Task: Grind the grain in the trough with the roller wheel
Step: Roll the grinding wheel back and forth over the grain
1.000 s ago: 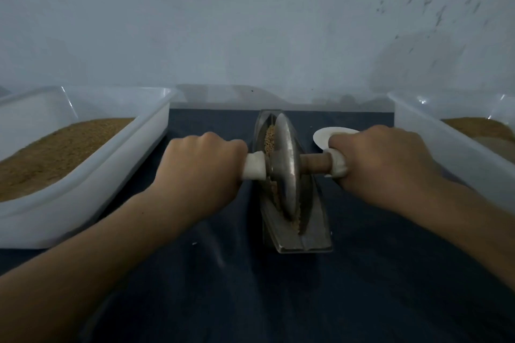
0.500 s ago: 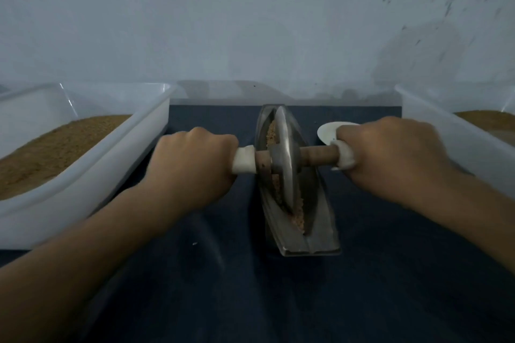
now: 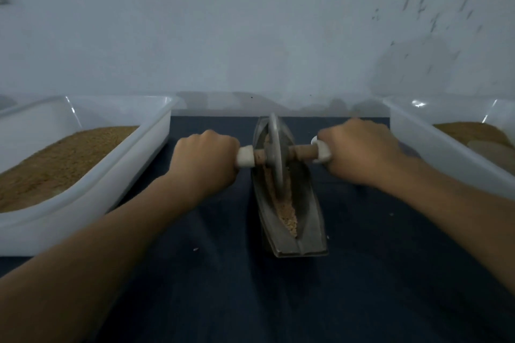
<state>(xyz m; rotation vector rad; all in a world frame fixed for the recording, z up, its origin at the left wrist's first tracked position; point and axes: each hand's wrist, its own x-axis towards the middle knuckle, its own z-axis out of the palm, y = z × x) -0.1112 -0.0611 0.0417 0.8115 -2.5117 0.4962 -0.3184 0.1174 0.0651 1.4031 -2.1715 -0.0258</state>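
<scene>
The metal trough point(image 3: 308, 209) lies lengthwise on the dark worktop point(image 3: 362, 287), one end toward the person. The roller wheel point(image 3: 275, 145) stands upright in the trough's far half, its rim down in the groove. Brown grain point(image 3: 288, 216) lies along the groove, clearest toward the trough's near end. The left hand point(image 3: 204, 161) is curled round the white-capped handle point(image 3: 302, 152) left of the trough. The right hand point(image 3: 359, 150) grips the handle's other end, right of the trough. The left tub point(image 3: 117, 186) and the right tub point(image 3: 434, 153) flank the trough, and both hold brown grain.
</scene>
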